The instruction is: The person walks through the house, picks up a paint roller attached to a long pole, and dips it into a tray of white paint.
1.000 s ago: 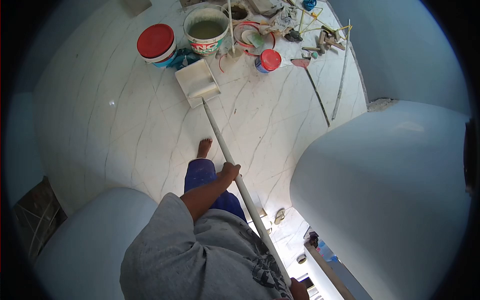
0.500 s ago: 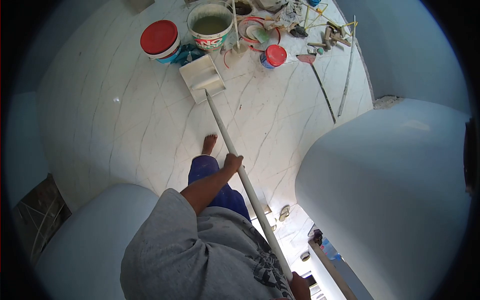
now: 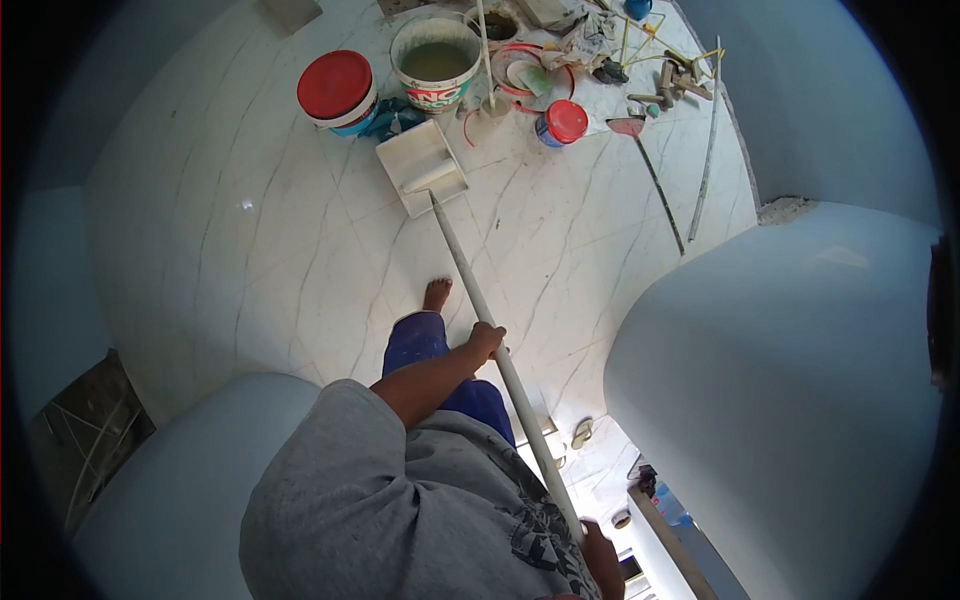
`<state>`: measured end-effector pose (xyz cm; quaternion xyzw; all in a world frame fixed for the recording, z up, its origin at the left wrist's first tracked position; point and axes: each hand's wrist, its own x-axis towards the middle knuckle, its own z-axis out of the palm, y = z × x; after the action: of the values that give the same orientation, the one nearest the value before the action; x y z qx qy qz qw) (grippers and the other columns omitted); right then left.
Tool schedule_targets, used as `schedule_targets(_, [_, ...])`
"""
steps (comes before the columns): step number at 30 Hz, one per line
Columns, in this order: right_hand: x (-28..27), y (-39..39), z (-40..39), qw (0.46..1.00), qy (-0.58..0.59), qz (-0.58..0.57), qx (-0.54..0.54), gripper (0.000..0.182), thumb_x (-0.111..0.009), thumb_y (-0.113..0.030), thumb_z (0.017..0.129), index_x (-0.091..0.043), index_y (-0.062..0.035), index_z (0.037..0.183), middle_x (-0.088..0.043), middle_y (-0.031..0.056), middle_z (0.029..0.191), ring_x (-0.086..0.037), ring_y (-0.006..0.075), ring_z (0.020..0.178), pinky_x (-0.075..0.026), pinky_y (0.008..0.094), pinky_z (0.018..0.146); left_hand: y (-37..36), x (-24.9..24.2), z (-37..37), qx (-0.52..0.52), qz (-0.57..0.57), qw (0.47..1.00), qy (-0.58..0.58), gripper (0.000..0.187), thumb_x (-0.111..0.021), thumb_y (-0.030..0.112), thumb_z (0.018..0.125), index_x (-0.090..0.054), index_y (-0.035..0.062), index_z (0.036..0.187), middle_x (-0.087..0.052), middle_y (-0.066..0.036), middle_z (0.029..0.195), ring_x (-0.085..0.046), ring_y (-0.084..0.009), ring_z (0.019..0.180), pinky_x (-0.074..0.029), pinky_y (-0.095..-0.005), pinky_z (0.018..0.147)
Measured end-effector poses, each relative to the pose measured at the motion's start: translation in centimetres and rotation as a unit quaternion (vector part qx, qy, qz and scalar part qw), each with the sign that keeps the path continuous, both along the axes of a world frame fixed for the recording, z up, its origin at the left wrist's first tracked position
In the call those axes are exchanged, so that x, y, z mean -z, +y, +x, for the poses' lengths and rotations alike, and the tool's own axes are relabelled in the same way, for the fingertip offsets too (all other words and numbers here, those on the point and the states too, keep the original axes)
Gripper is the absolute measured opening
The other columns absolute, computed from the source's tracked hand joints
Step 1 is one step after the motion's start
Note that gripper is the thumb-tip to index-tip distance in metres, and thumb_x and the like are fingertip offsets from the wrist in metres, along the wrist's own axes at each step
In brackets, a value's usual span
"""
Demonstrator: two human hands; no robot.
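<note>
My left hand (image 3: pixel 487 342) is wrapped around the middle of a long pale roller pole (image 3: pixel 520 400). Lower down, my right hand (image 3: pixel 600 555) is closed around the pole near its bottom end, beside my shirt; its fingers are partly hidden. At the far end, the paint roller (image 3: pixel 430 176) lies in a white paint tray (image 3: pixel 398 158) on the floor. The roller's sleeve looks whitish.
Behind the tray stand a red-lidded bucket (image 3: pixel 335 85), an open bucket of murky liquid (image 3: pixel 436 88) and a small red-lidded tub (image 3: pixel 563 123). A long-handled scraper (image 3: pixel 655 180) and metal bar (image 3: pixel 706 150) lie to the right. Pale curved walls (image 3: pixel 780 320) flank me.
The whole view has shifted a little, so the floor items appear slightly lower and further right. Both hands keep hold of the pole, and the roller stays in the tray.
</note>
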<state>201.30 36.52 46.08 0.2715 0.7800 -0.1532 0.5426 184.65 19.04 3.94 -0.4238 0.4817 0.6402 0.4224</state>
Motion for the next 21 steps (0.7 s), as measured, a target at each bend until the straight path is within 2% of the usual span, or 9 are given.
schedule_targets(1, [1.9, -1.4, -1.7, 1.0, 0.01, -0.012, 0.01, 0.055, -0.061, -0.038, 0.075, -0.039, -0.0078, 0.115, -0.06, 0.0226, 0.08, -0.058, 0.0394, 0.078, -0.046, 0.0445, 0.066, -0.3, 1.2, 0.0, -0.038, 0.02, 0.999, 0.026, 0.031, -0.055, 0.01, 0.075, -0.042, -0.0155, 0.088, -0.054, -0.024, 0.076, -0.06, -0.0334, 0.057, -0.053, -0.0417, 0.045])
schedule_targets(2, [3.9, -2.7, -3.3, 0.997, 0.059, -0.048, -0.003, 0.057, -0.06, -0.037, 0.075, -0.036, -0.0074, 0.118, -0.058, 0.0238, 0.089, -0.057, 0.0393, 0.082, -0.046, 0.0446, 0.068, 2.0, 15.5, 5.0, -0.135, 0.165, 0.977, -0.029, 0.014, -0.057, 0.014, 0.077, -0.053, 0.001, 0.081, -0.054, -0.008, 0.072, -0.055, -0.0202, 0.06, -0.05, -0.0366, 0.053])
schedule_targets(4, [8.7, -5.1, -5.6, 0.984, 0.155, -0.082, -0.018, 0.058, -0.058, -0.034, 0.078, -0.033, -0.0058, 0.122, -0.056, 0.0241, 0.096, -0.055, 0.0402, 0.087, -0.045, 0.044, 0.071, 0.8, 10.3, 3.3, -0.074, 0.106, 0.991, -0.045, 0.015, -0.057, 0.015, 0.079, -0.053, 0.0015, 0.083, -0.054, -0.007, 0.074, -0.055, -0.0208, 0.063, -0.051, -0.0367, 0.053])
schedule_targets(7, [13.5, -7.4, -8.3, 0.993, 0.098, -0.065, 0.02, 0.054, -0.053, -0.036, 0.081, -0.034, -0.0064, 0.121, -0.057, 0.0258, 0.09, -0.055, 0.0405, 0.086, -0.044, 0.0448, 0.07, -1.7, 2.8, 0.5, -0.005, 0.047, 0.994, -0.102, 0.024, -0.057, 0.016, 0.08, -0.048, 0.0019, 0.098, -0.052, -0.009, 0.088, -0.056, -0.0233, 0.07, -0.051, -0.0388, 0.053])
schedule_targets(8, [14.3, -7.0, -7.5, 0.993, 0.095, -0.068, 0.021, 0.054, -0.053, -0.036, 0.081, -0.034, -0.0064, 0.121, -0.057, 0.0258, 0.09, -0.055, 0.0405, 0.086, -0.044, 0.0448, 0.07, -2.1, 2.1, 0.7, 0.017, 0.047, 0.998, -0.05, 0.036, -0.056, 0.016, 0.08, -0.039, -0.0054, 0.103, -0.052, -0.016, 0.088, -0.058, -0.0288, 0.067, -0.052, -0.0416, 0.05])
schedule_targets(9, [14.8, -6.3, -6.1, 0.992, 0.081, -0.098, 0.021, 0.051, -0.05, -0.037, 0.082, -0.035, -0.0073, 0.12, -0.058, 0.026, 0.087, -0.056, 0.0409, 0.084, -0.044, 0.0453, 0.068, -2.5, 1.6, 0.8, 0.039, 0.046, 0.998, 0.003, 0.048, -0.056, 0.017, 0.08, -0.03, -0.0126, 0.108, -0.052, -0.023, 0.088, -0.06, -0.0342, 0.064, -0.052, -0.0445, 0.048])
schedule_targets(11, [14.6, -6.2, -6.2, 0.989, 0.068, -0.13, 0.017, 0.048, -0.048, -0.038, 0.083, -0.036, -0.0083, 0.119, -0.058, 0.0261, 0.084, -0.056, 0.0414, 0.082, -0.044, 0.0458, 0.067, -2.8, 3.5, 0.4, 0.052, 0.056, 0.996, -0.043, 0.051, -0.056, 0.02, 0.081, -0.029, -0.012, 0.11, -0.052, -0.023, 0.091, -0.059, -0.0357, 0.074, -0.052, -0.0476, 0.053])
schedule_targets(16, [12.8, -5.9, -10.4, 0.994, 0.062, -0.091, -0.027, 0.043, -0.046, -0.038, 0.084, -0.039, -0.0074, 0.113, -0.059, 0.0253, 0.077, -0.057, 0.0425, 0.074, -0.044, 0.0475, 0.062, -5.1, -0.3, -6.1, 0.082, 0.055, 0.994, -0.052, 0.049, -0.055, 0.024, 0.082, -0.032, -0.0027, 0.116, -0.05, -0.024, 0.096, -0.055, -0.0393, 0.087, -0.049, -0.0545, 0.066])
schedule_targets(21, [13.8, -3.5, -16.0, 0.989, -0.017, -0.124, -0.084, 0.045, -0.049, -0.04, 0.082, -0.043, -0.0023, 0.106, -0.058, 0.0259, 0.076, -0.057, 0.042, 0.076, -0.045, 0.0458, 0.063, -8.1, 1.7, -12.4, 0.053, -0.018, 0.998, -0.043, 0.046, -0.053, 0.026, 0.083, -0.034, 0.0017, 0.117, -0.052, -0.021, 0.097, -0.056, -0.035, 0.085, -0.049, -0.0547, 0.068])
